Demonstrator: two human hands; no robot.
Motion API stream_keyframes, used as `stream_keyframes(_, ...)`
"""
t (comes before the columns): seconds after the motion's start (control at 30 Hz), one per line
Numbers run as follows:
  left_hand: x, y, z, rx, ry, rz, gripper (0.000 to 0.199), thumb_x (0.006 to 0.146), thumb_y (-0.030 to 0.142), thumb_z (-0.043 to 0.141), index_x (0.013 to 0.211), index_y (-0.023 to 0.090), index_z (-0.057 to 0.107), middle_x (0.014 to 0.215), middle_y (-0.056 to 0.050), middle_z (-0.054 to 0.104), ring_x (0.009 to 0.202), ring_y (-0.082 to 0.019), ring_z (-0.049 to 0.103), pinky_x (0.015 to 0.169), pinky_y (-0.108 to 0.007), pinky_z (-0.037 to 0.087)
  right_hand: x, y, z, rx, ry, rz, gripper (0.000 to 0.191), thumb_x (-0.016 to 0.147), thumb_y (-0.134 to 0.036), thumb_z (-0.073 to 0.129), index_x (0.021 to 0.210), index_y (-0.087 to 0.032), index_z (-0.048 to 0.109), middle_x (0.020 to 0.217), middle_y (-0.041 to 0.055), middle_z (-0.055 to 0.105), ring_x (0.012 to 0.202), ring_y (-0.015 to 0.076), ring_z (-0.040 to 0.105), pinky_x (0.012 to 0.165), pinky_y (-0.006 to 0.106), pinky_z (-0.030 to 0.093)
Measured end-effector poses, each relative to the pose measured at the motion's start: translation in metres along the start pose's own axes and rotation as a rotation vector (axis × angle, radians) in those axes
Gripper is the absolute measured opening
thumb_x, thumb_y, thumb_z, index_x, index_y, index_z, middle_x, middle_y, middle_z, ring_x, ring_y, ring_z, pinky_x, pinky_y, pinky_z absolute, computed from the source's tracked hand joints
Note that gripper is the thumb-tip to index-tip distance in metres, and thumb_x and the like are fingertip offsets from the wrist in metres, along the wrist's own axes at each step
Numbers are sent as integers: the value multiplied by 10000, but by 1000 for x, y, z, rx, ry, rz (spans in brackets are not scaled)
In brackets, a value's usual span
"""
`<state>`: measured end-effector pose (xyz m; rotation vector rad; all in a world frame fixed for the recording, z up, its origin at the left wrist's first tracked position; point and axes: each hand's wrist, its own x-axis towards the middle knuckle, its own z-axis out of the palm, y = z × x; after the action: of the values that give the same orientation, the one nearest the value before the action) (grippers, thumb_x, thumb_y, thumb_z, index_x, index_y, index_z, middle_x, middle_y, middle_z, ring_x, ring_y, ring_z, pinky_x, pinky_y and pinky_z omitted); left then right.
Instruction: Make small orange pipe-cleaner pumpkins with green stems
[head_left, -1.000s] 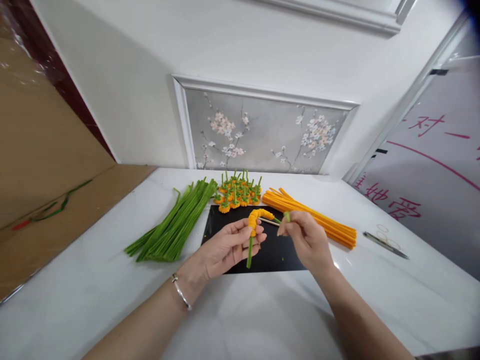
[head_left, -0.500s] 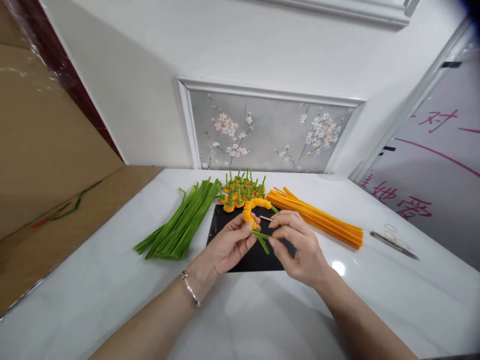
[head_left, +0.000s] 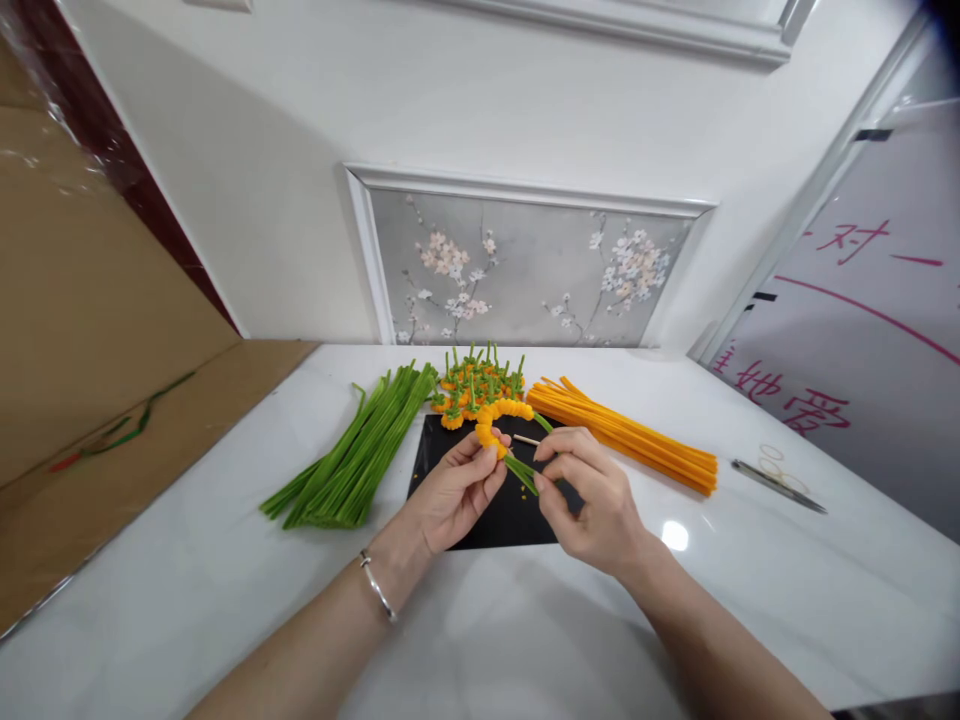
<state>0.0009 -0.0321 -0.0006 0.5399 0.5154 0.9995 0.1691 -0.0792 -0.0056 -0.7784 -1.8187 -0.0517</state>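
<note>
My left hand (head_left: 454,495) pinches the lower end of a curved, coiled orange pipe cleaner (head_left: 504,410) between thumb and fingers. Green pipe cleaner stems (head_left: 521,472) come out of that end, lying close together. Another green length (head_left: 542,423) leaves the coil's upper end and passes behind my right hand (head_left: 596,500). The fingers of that hand are closed on the green stems. A thin pale stick (head_left: 526,440) points left from the right fingers; how it is held is hidden. Both hands are above a black mat (head_left: 480,530).
A bundle of green pipe cleaners (head_left: 352,460) lies left, a bundle of orange ones (head_left: 630,435) right. Small orange pumpkin shapes with green stems (head_left: 476,385) cluster behind the mat. Tweezers (head_left: 780,487) and thin rings (head_left: 771,453) lie far right. Cardboard (head_left: 97,300) borders the left side.
The green stems below the coil were spread, one hanging down apart; now they lie together at my right fingers. The left hand keeps its pinch. The whole view has shifted slightly.
</note>
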Motion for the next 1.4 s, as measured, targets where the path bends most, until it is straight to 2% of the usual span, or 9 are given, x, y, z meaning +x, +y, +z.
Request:
stream_keyframes(0.27, 2, -7, -3, -15, -16, 31, 203, 777, -48, 630, 811, 142, 694, 807, 0, 709, 726, -67, 686, 698, -127, 566, 1, -4, 5, -48, 3, -22, 158, 792, -40, 532, 774, -196, 515, 861, 80, 580, 806, 198, 565, 698, 370, 511)
stream_keyframes(0.37, 2, -11, -4, 2, -72, 25, 175, 754, -20, 677, 825, 138, 700, 832, -6, 713, 749, -72, 684, 721, -134, 562, 0, -5, 8, -71, 5, -19, 143, 813, -53, 521, 788, -194, 535, 857, 84, 587, 771, 188, 567, 673, 357, 517)
stream_keyframes(0.47, 2, -16, -4, 12, -146, 17, 154, 730, 19, 724, 829, 136, 704, 846, -10, 713, 767, -74, 679, 742, -140, 553, 0, -5, 11, -83, 23, -2, 140, 829, -60, 517, 811, -193, 557, 872, 89, 596, 769, 184, 574, 684, 351, 530)
stream_keyframes(0.63, 1, -12, -3, 88, -169, 11, 175, 738, 81, 747, 895, 142, 700, 919, -23, 713, 815, -86, 675, 784, -162, 542, -2, 0, 10, -69, 6, 12, 139, 845, -69, 507, 836, -188, 577, 901, 96, 599, 828, 195, 596, 729, 352, 543)
stream_keyframes(0.77, 0, 5, -5, 196, -179, 24, 379, 789, 213, 727, 1149, 268, 626, 1023, -43, 706, 871, -143, 687, 761, -254, 568, -3, 4, 2, -35, -61, 9, 146, 852, -74, 494, 862, -196, 574, 916, 93, 597, 863, 203, 599, 740, 354, 540)
stream_keyframes(0.83, 1, 13, -9, 282, -185, 74, 527, 785, 174, 723, 1257, 341, 558, 1003, -20, 708, 871, -135, 683, 747, -246, 568, -4, 5, 0, -25, -102, 11, 144, 854, -75, 488, 854, -194, 568, 907, 91, 595, 854, 201, 594, 747, 358, 537)
stream_keyframes(0.97, 5, 19, -16, 474, -190, 104, 348, 688, 134, 787, 1020, 213, 721, 880, -21, 719, 769, -117, 672, 709, -206, 563, -5, 4, -1, -15, -136, 0, 134, 849, -73, 496, 844, -191, 558, 904, 93, 596, 850, 201, 589, 749, 364, 533)
stream_keyframes(1.07, 5, 14, -15, 511, -150, 172, 218, 661, 124, 801, 867, 166, 743, 820, -17, 715, 716, -99, 657, 667, -171, 545, -4, 2, 1, -28, -130, -11, 134, 840, -71, 506, 830, -193, 560, 887, 89, 604, 824, 198, 594, 718, 352, 532)
stream_keyframes(1.4, 3, -4, -2, 403, -69, 236, 249, 624, 153, 833, 854, 183, 741, 793, -13, 737, 751, -114, 667, 710, -195, 544, -3, -6, 10, -155, 3, -34, 150, 837, -60, 497, 825, -191, 569, 855, 96, 618, 776, 194, 603, 695, 355, 540)
